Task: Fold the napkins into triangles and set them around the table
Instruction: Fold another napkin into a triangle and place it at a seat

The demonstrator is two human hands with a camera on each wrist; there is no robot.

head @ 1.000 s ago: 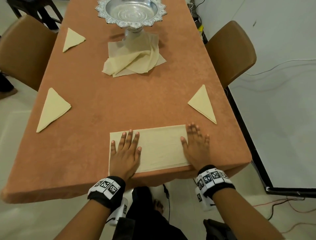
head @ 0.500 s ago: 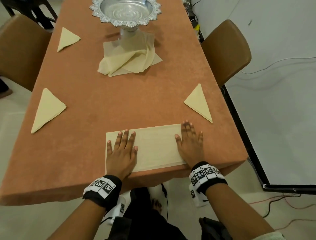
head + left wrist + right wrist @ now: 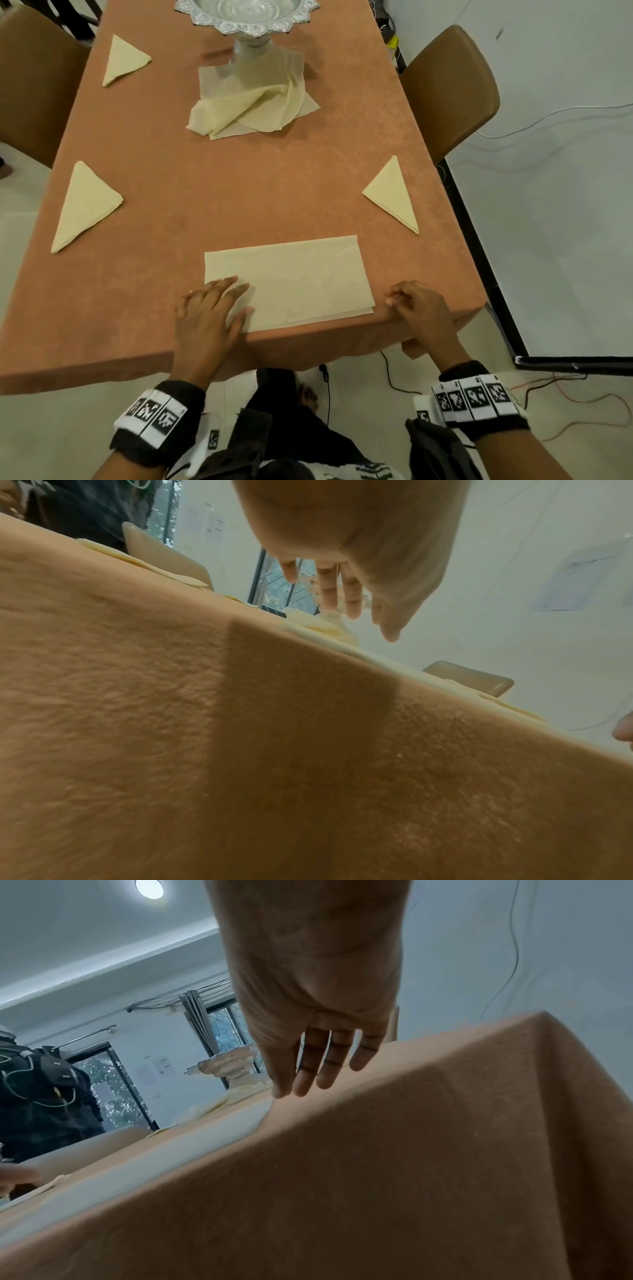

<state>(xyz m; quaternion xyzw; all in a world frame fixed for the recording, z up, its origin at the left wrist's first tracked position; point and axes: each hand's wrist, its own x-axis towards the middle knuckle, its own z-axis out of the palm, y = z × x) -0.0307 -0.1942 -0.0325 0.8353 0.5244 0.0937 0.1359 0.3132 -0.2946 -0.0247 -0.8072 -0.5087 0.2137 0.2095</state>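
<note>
A cream napkin (image 3: 294,277), folded into a rectangle, lies flat at the near edge of the table (image 3: 171,219). My left hand (image 3: 236,294) rests on its near left corner with the fingers straight. My right hand (image 3: 397,296) sits on the tablecloth just right of the napkin's near right corner, fingers loosely bent and holding nothing. The right wrist view shows the right hand's fingers (image 3: 308,1074) pointing down beside the napkin's edge (image 3: 205,1139). Three folded triangles lie at the left (image 3: 85,205), far left (image 3: 123,58) and right (image 3: 394,195).
A loose pile of unfolded napkins (image 3: 253,102) lies under a silver pedestal bowl (image 3: 246,17) at the far middle. Brown chairs stand at the right (image 3: 448,89) and left (image 3: 30,82) sides. Cables run over the floor on the right.
Both hands have drawn back toward the near edge. The right hand has slid off the napkin to its right; the left hand has shifted onto the near left corner.
</note>
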